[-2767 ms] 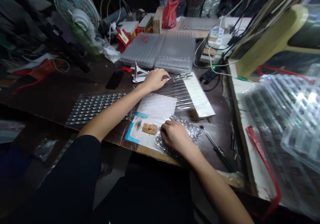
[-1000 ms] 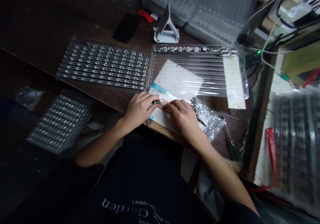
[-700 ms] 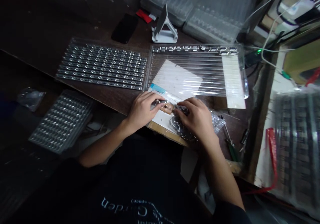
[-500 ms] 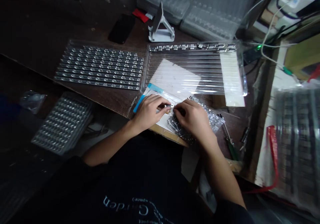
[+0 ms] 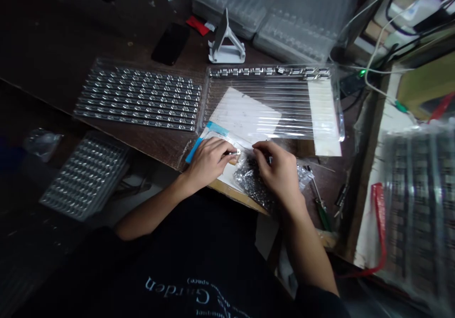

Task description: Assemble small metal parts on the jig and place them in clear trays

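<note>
Position of the left hand point(image 5: 209, 161)?

At the front edge of the bench point(image 5: 71, 38), over a white sheet point(image 5: 227, 177). Blue tape point(image 5: 194, 151) marks the sheet's left edge.

Condition of its fingers?

Thumb and forefinger closed, gripping a small metal part point(image 5: 236, 152) at the tips. A brown block point(image 5: 233, 161) shows just below that part, on the sheet.

And the right hand point(image 5: 280, 168)?

Fingers curled, thumb and forefinger tips close together, well apart from the gripped part. Whether they pinch anything, I cannot tell. The hand is over a clear bag point(image 5: 248, 181) with shiny contents, near the front edge.

Trays?

Two, side by side. The filled tray point(image 5: 138, 100) lies left of the hands, its near edge close to the bench's front edge, with rows of metal pieces. The ribbed tray point(image 5: 298, 104) lies beyond the hands, metal pieces lined along its far edge. A white strip point(image 5: 323, 119) shows at its right end, extending past the near edge.

Other items on the bench?

Behind the trays, a black phone point(image 5: 170, 43) and a white stand point(image 5: 227, 50). Towards the right edge, a green-handled screwdriver point(image 5: 323, 213).
</note>
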A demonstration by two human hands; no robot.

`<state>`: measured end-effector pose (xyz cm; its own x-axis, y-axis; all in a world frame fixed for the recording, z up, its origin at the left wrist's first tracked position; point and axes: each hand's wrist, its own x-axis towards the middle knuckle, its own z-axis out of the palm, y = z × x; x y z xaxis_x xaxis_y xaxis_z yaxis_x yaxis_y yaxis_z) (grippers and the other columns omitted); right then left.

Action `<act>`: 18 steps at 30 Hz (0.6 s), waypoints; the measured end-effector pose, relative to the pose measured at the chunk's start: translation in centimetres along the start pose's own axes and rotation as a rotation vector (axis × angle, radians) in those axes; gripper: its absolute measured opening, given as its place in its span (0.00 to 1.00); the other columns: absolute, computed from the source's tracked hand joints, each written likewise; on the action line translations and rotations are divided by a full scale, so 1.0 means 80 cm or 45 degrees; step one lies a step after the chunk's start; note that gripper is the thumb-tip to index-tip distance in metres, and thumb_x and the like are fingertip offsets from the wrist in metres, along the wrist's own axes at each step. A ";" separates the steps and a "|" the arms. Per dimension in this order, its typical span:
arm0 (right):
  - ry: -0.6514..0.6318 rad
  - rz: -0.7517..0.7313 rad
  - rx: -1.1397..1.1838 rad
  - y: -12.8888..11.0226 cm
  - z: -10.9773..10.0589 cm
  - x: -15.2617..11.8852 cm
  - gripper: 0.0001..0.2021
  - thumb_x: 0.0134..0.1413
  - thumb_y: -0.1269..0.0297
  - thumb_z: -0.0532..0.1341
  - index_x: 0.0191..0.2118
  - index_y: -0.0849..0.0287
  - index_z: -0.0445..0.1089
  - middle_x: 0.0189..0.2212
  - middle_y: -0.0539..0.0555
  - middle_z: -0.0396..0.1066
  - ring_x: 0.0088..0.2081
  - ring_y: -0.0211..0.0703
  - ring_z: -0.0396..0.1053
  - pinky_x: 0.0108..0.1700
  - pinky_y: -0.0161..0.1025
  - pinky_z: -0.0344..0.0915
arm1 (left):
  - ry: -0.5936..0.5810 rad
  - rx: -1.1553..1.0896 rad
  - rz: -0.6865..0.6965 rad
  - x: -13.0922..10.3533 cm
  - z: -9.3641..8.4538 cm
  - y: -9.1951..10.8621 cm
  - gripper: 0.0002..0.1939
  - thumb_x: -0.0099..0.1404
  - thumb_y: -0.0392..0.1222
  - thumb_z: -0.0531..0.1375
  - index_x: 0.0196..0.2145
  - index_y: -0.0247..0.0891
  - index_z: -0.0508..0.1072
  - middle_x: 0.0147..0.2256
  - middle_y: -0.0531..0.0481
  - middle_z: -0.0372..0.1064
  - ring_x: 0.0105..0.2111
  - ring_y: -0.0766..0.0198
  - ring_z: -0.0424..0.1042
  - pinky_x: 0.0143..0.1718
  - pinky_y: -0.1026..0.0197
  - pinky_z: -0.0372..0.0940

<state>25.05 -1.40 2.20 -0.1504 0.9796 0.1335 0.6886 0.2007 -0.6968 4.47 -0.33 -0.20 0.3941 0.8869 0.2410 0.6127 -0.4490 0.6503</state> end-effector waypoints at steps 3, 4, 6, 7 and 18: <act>0.033 0.051 -0.059 -0.001 0.003 0.003 0.05 0.60 0.66 0.59 0.36 0.57 0.73 0.33 0.55 0.76 0.34 0.44 0.73 0.39 0.40 0.68 | 0.092 -0.058 0.047 -0.003 -0.001 0.002 0.02 0.70 0.37 0.60 0.38 0.39 0.73 0.37 0.48 0.77 0.41 0.58 0.74 0.44 0.55 0.66; 0.026 0.041 -0.066 -0.002 0.005 0.004 0.05 0.60 0.67 0.59 0.36 0.57 0.73 0.33 0.55 0.76 0.34 0.44 0.73 0.39 0.40 0.68 | 0.158 -0.084 0.057 -0.004 -0.002 0.002 0.02 0.70 0.37 0.60 0.38 0.39 0.73 0.37 0.48 0.77 0.41 0.59 0.74 0.44 0.56 0.67; -0.026 -0.023 -0.043 -0.005 0.011 0.007 0.07 0.60 0.70 0.58 0.37 0.57 0.74 0.35 0.55 0.77 0.36 0.45 0.74 0.41 0.40 0.68 | 0.282 -0.116 0.052 -0.007 -0.006 0.003 0.02 0.70 0.36 0.61 0.40 0.38 0.73 0.38 0.48 0.77 0.42 0.60 0.75 0.45 0.57 0.68; -0.066 -0.070 -0.020 -0.007 0.015 0.008 0.08 0.61 0.70 0.57 0.38 0.57 0.74 0.36 0.55 0.77 0.37 0.44 0.74 0.42 0.40 0.68 | 0.319 -0.119 0.041 -0.010 -0.008 0.002 0.04 0.69 0.36 0.61 0.42 0.38 0.73 0.39 0.48 0.78 0.42 0.60 0.75 0.46 0.58 0.68; -0.337 -0.418 -0.451 -0.028 0.046 0.002 0.13 0.67 0.72 0.53 0.49 0.60 0.74 0.42 0.61 0.75 0.40 0.50 0.70 0.43 0.42 0.66 | 0.253 0.062 0.013 -0.025 -0.048 -0.007 0.15 0.68 0.40 0.64 0.52 0.41 0.71 0.42 0.50 0.80 0.47 0.57 0.77 0.53 0.53 0.67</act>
<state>20.92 -1.76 1.18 -0.5392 0.8373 0.0906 0.7653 0.5321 -0.3622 0.72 -1.48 1.74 0.2608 0.8841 0.3878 0.6435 -0.4587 0.6128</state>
